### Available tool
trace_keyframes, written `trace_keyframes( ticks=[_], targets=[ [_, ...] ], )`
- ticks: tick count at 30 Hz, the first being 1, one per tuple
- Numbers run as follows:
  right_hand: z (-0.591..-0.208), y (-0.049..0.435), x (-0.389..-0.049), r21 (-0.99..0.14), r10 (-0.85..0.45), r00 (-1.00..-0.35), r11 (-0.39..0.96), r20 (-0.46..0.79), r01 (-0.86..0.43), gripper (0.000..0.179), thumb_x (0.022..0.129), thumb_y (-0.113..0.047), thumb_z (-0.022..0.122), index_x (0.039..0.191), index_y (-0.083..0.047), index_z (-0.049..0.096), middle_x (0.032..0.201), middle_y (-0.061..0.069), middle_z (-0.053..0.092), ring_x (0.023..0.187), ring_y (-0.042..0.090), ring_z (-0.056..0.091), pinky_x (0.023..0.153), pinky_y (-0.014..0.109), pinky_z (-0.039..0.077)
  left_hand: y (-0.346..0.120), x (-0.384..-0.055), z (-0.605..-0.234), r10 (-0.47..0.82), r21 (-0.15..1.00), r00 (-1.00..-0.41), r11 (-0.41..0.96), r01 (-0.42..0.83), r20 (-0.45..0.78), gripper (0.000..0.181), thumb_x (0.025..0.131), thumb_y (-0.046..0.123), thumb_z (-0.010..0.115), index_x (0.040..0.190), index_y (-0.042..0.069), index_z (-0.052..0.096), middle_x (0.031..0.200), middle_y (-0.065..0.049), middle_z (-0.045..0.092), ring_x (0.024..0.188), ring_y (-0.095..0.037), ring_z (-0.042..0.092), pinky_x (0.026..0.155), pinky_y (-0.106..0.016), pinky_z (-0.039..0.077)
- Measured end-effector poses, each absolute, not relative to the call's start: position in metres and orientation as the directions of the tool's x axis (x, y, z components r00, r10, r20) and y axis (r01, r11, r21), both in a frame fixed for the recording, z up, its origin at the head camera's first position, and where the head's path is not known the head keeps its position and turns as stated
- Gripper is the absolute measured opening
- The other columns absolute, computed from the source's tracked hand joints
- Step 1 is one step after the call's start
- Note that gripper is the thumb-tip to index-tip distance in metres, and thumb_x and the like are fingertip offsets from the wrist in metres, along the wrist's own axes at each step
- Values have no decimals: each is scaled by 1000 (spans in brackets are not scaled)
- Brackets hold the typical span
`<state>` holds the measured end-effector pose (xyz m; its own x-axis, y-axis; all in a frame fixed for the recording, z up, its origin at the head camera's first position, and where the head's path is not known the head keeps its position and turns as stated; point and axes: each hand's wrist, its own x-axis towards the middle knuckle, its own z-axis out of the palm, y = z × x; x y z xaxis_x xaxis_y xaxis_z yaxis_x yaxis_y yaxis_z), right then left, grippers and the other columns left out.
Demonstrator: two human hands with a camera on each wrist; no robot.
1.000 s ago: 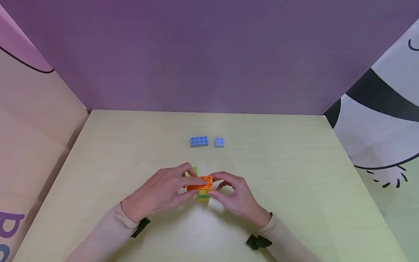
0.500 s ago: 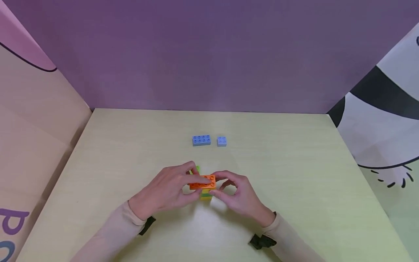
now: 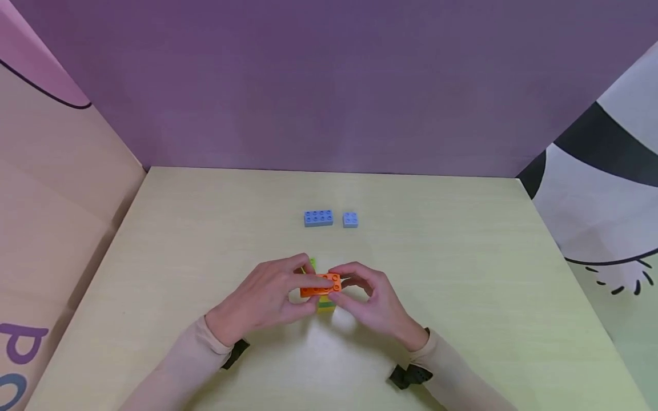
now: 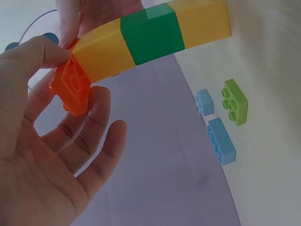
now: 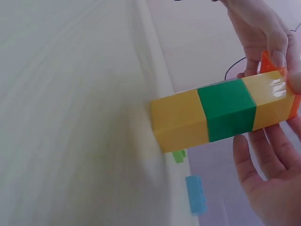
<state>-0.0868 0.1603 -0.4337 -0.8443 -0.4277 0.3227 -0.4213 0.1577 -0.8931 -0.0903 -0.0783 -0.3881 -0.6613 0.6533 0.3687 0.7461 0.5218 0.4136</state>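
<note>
Orange brick (image 3: pixel 325 290) tops a yellow-green-yellow stack (image 5: pixel 226 111), pinched by left grip (image 3: pixel 269 294) and right grip (image 3: pixel 379 303)

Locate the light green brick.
In the left wrist view, the light green brick is on the table at right, beside the small blue brick and long blue brick; in the head view, the left hand partly hides it.

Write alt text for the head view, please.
A person's left grip and right grip hold an orange brick on a yellow-and-green tower on a table. Farther back lie a long blue brick and a short one; a lime brick is partly hidden.
</note>
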Motion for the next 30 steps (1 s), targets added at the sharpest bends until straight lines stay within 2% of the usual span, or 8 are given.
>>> trace_keyframes(
  ticks=[7, 13, 15, 18, 23, 26, 30],
  targets=[
    [-441, 161, -89, -895, -421, -836, 112, 350, -431, 33, 86, 2, 72, 118, -7, 65, 110, 6, 70, 97, 17, 65, 90, 34, 54, -80, -93, -397, 658, 414, -634, 485, 770, 407, 35, 86, 25, 73, 120, 35, 72, 93, 10, 58, 62, 0, 43, 52, -14, 33],
    [-439, 162, -91, -872, -410, -834, 159, 368, -463, 32, 87, -1, 73, 117, -11, 68, 108, 5, 73, 97, 15, 66, 88, 34, 55, -83, -98, -401, 673, 367, -592, 467, 805, 443, 36, 89, 27, 73, 124, 34, 70, 101, 8, 63, 63, 1, 47, 54, -12, 34],
    [-437, 163, -93, -862, -403, -834, 179, 376, -475, 32, 87, -3, 74, 117, -12, 69, 108, 5, 73, 98, 14, 66, 87, 36, 55, -83, -100, -400, 668, 366, -598, 474, 801, 443, 38, 90, 29, 72, 127, 34, 68, 105, 9, 64, 64, 1, 48, 54, -12, 35],
    [-434, 165, -96, -850, -390, -837, 205, 383, -485, 32, 86, -5, 76, 116, -12, 69, 108, 5, 74, 98, 12, 66, 85, 38, 56, -85, -101, -400, 647, 409, -639, 494, 767, 416, 46, 91, 32, 72, 135, 33, 61, 110, 13, 65, 69, 3, 52, 57, -12, 39],
    [-429, 169, -104, -848, -345, -858, 239, 381, -473, 35, 85, -3, 76, 119, -9, 69, 110, 7, 73, 99, 11, 65, 88, 36, 55, -88, -106, -399, 571, 489, -768, 602, 631, 289, 63, 90, 38, 72, 147, 34, 46, 117, 16, 63, 79, 2, 58, 60, -18, 44],
    [-427, 171, -110, -860, -310, -883, 265, 352, -436, 35, 86, -3, 75, 121, -9, 68, 114, 7, 73, 100, 11, 64, 90, 36, 55, -90, -111, -405, 523, 511, -827, 663, 547, 207, 60, 90, 37, 72, 145, 31, 48, 122, 12, 63, 83, -4, 63, 63, -22, 45],
    [-424, 173, -117, -874, -278, -908, 290, 314, -391, 35, 89, -8, 74, 123, -10, 68, 119, 6, 71, 102, 12, 63, 92, 40, 53, -91, -120, -416, 491, 520, -860, 703, 486, 140, 49, 90, 35, 71, 137, 23, 59, 126, 5, 65, 87, -11, 67, 68, -26, 49]
  ],
)
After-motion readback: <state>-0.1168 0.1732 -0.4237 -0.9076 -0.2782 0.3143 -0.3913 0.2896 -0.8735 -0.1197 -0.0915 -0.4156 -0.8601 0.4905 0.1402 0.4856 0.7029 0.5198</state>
